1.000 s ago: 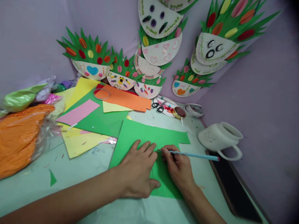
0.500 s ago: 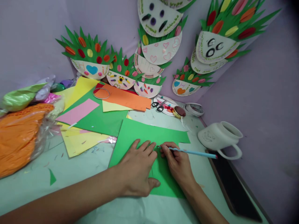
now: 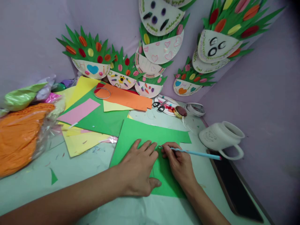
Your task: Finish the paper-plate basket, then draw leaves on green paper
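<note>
A sheet of green paper (image 3: pixel 140 128) lies on the table before me, with a notch cut at its right edge. My left hand (image 3: pixel 138 168) rests flat on it, fingers stretched out and thumb apart. Just right of those fingertips, my right hand (image 3: pixel 178 162) grips a light blue pencil (image 3: pixel 197 153). The pencil's tip touches or hovers close over the paper near my left fingers; I cannot tell which. Its back end points right, toward the mug. A thin dark line runs down the sheet between my hands.
A white mug (image 3: pixel 221 137) and a dark phone (image 3: pixel 236 187) are at the right. Behind the sheet lie scissors (image 3: pixel 160 106), orange paper (image 3: pixel 126 97) and pink paper (image 3: pixel 79 112). An orange bag (image 3: pixel 21 140) sits at the left. Paper-plate crafts (image 3: pixel 92 68) line the wall.
The view has shifted very slightly. The pencil's back end has moved a little to the right; both hands stay nearly in place.
</note>
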A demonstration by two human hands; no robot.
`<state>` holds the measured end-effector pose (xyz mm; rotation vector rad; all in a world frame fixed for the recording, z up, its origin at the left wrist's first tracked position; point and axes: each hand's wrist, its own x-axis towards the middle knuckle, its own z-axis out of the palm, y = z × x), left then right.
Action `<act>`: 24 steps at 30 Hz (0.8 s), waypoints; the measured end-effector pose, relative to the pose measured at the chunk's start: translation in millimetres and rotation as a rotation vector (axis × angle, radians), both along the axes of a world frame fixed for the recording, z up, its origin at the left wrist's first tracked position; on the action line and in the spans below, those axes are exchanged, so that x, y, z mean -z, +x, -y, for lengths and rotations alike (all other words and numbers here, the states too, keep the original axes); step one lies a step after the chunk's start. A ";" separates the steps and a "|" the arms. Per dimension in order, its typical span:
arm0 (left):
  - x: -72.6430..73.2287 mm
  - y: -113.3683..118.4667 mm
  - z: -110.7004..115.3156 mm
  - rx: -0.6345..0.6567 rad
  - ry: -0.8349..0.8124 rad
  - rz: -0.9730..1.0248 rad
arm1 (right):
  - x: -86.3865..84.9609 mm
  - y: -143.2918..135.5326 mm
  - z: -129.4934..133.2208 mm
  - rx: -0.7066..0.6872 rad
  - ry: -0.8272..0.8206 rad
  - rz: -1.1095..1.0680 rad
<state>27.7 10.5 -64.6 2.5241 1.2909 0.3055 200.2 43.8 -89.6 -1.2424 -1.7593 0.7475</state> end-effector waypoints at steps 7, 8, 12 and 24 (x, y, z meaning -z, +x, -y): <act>2.3 0.2 -0.9 -0.003 0.017 -0.010 | 0.6 0.2 -1.5 -0.010 0.003 0.036; 2.2 0.3 -1.2 -0.002 0.018 -0.010 | -0.2 0.1 -1.3 -0.009 0.005 0.038; 0.6 0.4 -1.6 -0.003 0.006 -0.016 | -2.8 -0.4 0.4 0.004 0.027 0.057; 0.2 0.3 -1.5 -0.005 0.004 -0.012 | -2.4 1.1 1.2 0.026 0.064 0.083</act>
